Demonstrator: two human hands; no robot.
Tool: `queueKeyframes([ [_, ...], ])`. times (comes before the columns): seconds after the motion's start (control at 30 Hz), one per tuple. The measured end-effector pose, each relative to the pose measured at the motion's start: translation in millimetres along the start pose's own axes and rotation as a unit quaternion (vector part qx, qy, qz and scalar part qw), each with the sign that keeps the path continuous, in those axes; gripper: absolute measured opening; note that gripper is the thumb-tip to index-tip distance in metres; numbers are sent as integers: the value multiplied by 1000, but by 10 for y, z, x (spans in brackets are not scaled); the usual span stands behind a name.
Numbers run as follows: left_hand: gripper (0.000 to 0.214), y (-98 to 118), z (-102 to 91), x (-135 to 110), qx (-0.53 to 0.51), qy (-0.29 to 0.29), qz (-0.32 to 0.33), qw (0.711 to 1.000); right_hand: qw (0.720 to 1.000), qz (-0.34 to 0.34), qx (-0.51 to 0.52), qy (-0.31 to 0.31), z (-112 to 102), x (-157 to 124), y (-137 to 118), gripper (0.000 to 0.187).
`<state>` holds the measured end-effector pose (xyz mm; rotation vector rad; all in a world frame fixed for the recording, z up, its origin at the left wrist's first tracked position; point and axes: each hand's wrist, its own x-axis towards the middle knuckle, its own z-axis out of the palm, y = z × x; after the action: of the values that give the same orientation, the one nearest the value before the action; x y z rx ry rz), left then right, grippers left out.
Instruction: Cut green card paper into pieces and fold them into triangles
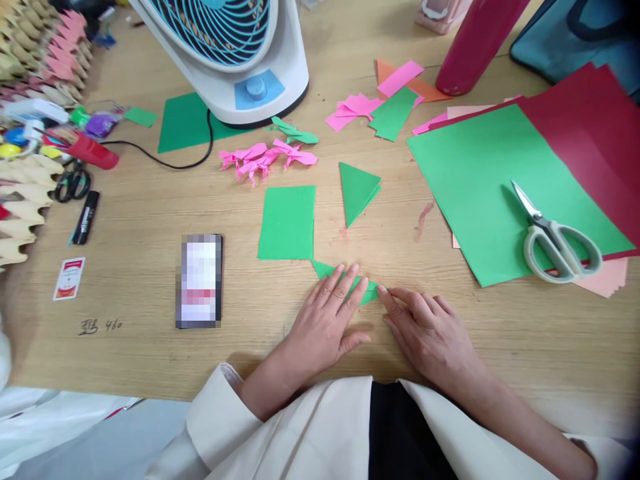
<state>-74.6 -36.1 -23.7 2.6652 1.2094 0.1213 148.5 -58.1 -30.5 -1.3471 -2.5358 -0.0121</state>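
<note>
My left hand (325, 317) lies flat on a narrow folded piece of green paper (370, 293), its fingers stretched out and covering the paper's middle. At the paper's right tip, my right hand (433, 330) has its fingers curled together, gripping the end. Just above and to the left lies a green paper rectangle (287, 223). A folded green paper triangle (357, 192) rests farther up. Pink folded paper figures (267, 159) and a green one (295, 132) are grouped below the fan.
A white fan (270, 80) stands at the back. Scissors (555, 240) rest on green sheets (475, 180) at right, near a red bottle (475, 47). A phone (200, 280) lies left of my hands; a black marker (86, 218) and black-handled scissors (73, 183) lie farther left.
</note>
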Motion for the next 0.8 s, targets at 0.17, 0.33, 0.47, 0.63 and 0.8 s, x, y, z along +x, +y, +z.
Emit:
queueKeyframes([
  [0.17, 40, -75, -35, -8, -61, 137, -190, 970, 1000, 3, 1, 2, 14, -3, -2, 37],
  [0.33, 15, -123, -65, 86, -75, 117, -254, 957, 1000, 4, -5, 7, 26, -9, -5, 37],
  [0.47, 21, -142, -92, 149, -55, 84, -263, 960, 1000, 0, -17, 1, 23, -11, -7, 37],
  [0.63, 24, -158, -105, 165, -34, 58, -257, 964, 999, 1, -21, -29, 17, -27, -5, 44],
  [0.8, 23, -161, -108, 168, -16, 48, -254, 966, 999, 6, -11, -43, 25, -30, -1, 49],
])
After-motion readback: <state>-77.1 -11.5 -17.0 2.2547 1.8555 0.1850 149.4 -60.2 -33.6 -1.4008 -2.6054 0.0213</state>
